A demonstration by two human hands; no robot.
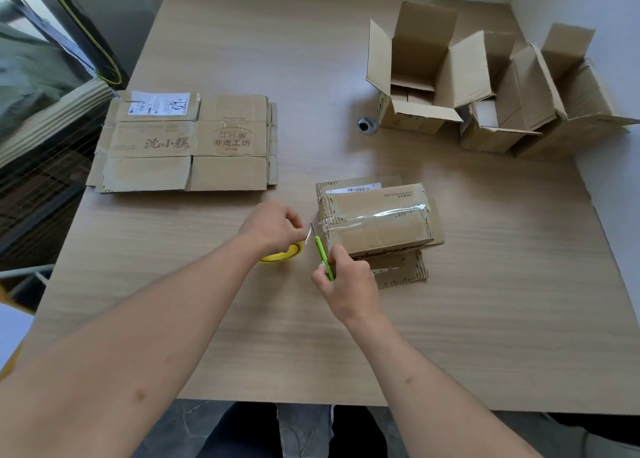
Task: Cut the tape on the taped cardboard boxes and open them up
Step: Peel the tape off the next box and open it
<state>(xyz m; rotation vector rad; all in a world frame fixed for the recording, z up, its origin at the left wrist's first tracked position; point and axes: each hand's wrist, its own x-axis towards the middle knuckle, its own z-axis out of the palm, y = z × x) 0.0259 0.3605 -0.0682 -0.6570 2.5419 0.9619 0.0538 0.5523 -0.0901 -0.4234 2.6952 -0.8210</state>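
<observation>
From the head cam, you're right in the cutting step. The taped box [377, 224] is sitting near the middle of the bench [450, 336], on top of some flattened cardboard [401, 270]. Your right hand [346, 281] is gripping the green cutter [322, 255] just left of the box, blade pointing up at the clear tape [374, 219] where it runs off the box's left end. Your left hand [273, 227], further left of the box, is pinching what looks like the loose tape end, pulling it taut over a yellow tape roll [280, 255].

I'd say the next move needs the blade going through that stretched strip, away from your left fingers.

Room-wise, there's open bench in front of the box. The opened boxes [450, 87] are well behind it to the right, and a flat stack [187, 142] is well to its left.
</observation>
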